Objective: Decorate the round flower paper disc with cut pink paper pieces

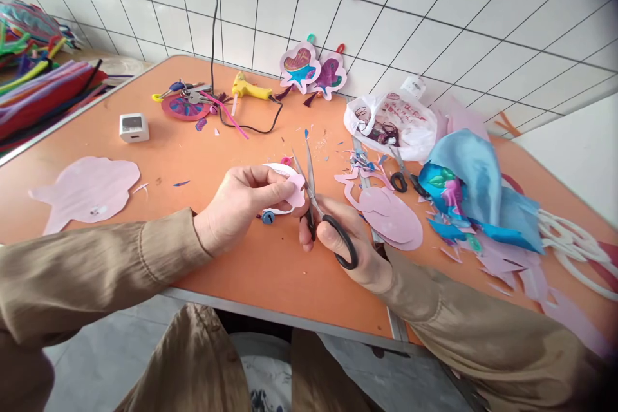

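My left hand (241, 201) pinches a small piece of pink paper (296, 193) between thumb and fingers. In my right hand (360, 241) is a pair of black-handled scissors (340, 241), thumb and fingers on the handle loops. The blades point away from me and stand a little apart, just right of the paper's edge. Whether they touch it I cannot tell. Behind the left fingers lies a white-rimmed piece (276, 168), partly hidden. A small blue bell (268, 217) sits on the table below it.
A yellow glue gun (252, 88), keys (197, 95) and a white box (134, 127) lie at the back left. Pink cut-out paper (91, 188) is at left. On the right are pink ovals (393, 222), other scissors (404, 177), a plastic bag (410, 122) and blue fabric (476, 167).
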Demonstrator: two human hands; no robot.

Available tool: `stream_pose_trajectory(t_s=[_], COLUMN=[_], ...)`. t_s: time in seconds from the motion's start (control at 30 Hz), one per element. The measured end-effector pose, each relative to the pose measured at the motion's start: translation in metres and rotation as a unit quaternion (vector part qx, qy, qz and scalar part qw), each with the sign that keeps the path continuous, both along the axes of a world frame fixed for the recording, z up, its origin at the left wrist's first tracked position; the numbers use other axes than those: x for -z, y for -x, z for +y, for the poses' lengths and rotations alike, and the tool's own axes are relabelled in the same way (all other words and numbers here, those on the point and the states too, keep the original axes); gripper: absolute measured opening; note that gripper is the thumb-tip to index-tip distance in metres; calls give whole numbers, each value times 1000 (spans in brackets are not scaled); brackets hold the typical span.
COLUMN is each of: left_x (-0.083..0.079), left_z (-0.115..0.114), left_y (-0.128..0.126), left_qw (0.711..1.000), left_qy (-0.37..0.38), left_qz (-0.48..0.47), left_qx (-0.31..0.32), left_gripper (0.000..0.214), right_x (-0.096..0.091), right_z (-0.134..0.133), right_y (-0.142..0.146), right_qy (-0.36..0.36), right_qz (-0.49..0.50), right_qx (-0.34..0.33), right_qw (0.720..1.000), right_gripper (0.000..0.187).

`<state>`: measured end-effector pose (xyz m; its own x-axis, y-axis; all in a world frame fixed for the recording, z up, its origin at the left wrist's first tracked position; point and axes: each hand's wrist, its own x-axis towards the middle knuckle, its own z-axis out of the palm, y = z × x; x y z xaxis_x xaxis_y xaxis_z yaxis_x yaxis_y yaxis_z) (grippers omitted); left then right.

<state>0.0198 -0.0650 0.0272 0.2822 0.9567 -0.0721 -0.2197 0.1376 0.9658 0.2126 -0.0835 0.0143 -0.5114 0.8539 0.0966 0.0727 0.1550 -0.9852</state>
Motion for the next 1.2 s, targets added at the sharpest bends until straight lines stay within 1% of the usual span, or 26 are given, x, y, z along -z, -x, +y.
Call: stream_pose_trajectory(t_s=[0.17,0.4,0.73,1.2], left_x=[-1,-4,-4,-2], left_z=[0,0,0,1], left_y=[-2,-5,-4,-4], left_qw=[999,997,997,996], left_qy=[27,58,59,68], left_qz=[-17,-42,-38,-51], left_qx=[-11,0,-5,-7], left_gripper=[24,19,22,22], right_x=[1,5,4,4], right_z=[-2,-1,-2,-1], right_y=[2,2,4,3], right_qy=[16,17,31,49], right_qz=[13,18,3,11], right_qx=[8,8,12,22], right_qw=[1000,1000,999,999], right_gripper=[50,49,52,51])
